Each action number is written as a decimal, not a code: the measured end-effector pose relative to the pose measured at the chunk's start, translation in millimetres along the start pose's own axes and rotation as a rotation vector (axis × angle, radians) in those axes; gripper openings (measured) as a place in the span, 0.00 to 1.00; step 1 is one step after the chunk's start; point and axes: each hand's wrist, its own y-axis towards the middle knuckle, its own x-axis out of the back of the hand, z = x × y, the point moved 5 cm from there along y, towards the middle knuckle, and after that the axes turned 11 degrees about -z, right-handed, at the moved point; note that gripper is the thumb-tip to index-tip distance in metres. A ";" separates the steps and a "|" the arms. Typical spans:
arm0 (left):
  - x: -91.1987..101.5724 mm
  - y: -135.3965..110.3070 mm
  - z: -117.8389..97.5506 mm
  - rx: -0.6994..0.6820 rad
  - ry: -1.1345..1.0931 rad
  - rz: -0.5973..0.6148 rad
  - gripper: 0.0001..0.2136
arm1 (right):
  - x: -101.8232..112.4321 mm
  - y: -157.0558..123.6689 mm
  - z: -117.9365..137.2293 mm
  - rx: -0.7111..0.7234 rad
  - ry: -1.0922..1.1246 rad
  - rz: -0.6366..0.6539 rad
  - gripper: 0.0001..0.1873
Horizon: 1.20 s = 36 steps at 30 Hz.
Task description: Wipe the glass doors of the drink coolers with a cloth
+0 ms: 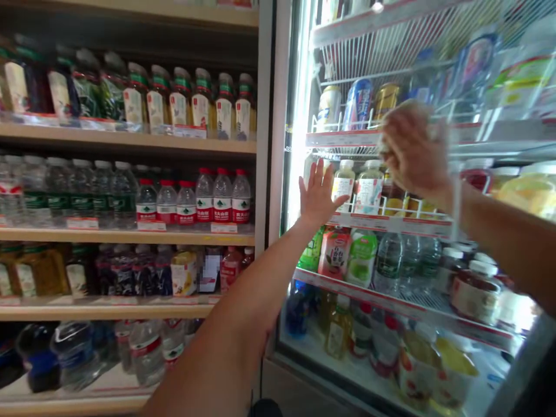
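Note:
My left hand is open, fingers spread, palm flat against the glass door of a lit drinks fridge. Higher and to the right, my right hand presses a pale cloth to the same glass; it is smeared by motion. Most of the cloth is hidden under the palm. Behind the glass near my left hand stand white-capped bottles, and lower down a green-labelled bottle. Drink cans sit on the rack left of my right hand.
On the left, open wooden shelves hold rows of bottled drinks, among them red-capped water bottles. A grey frame separates them from the fridge. Large bottles stand on the bottom shelf.

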 end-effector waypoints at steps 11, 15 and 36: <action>8.0 0.6 41.6 0.029 0.039 -0.026 0.38 | 35.1 2.5 -69.9 -0.183 -0.220 -0.176 0.28; 9.6 -0.9 42.0 -0.006 0.042 -0.033 0.37 | 13.6 27.3 -42.1 -0.120 -0.195 -0.116 0.27; 34.3 -123.2 153.7 -0.182 0.261 0.152 0.33 | -118.0 -75.5 188.7 0.382 0.119 0.172 0.23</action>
